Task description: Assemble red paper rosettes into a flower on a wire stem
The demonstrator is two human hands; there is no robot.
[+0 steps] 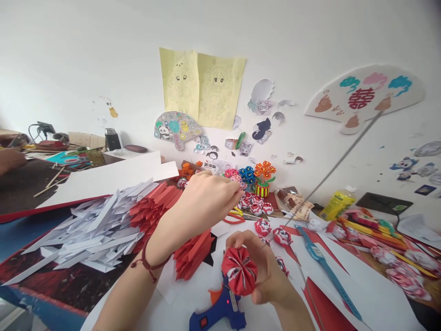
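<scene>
A round folded flower of red and white paper (240, 271) is held between the thumb and fingers of my right hand (265, 264), its pleated face toward me. My left hand (210, 195) is raised above and to the left of it, fingers bent together; whatever they may hold is too small to make out. Just below the flower lies a blue glue gun (220, 310) with an orange trigger and a small red light. Beyond my right hand sit more finished red and white flowers (262, 227).
Piles of white strips (99, 225) and red folded paper (155, 207) lie at the left. A blue watch (315, 250), a yellow bottle (338, 202) and a thin slanting rod (330, 170) are at the right. Another person's hand (12, 160) shows at the far left.
</scene>
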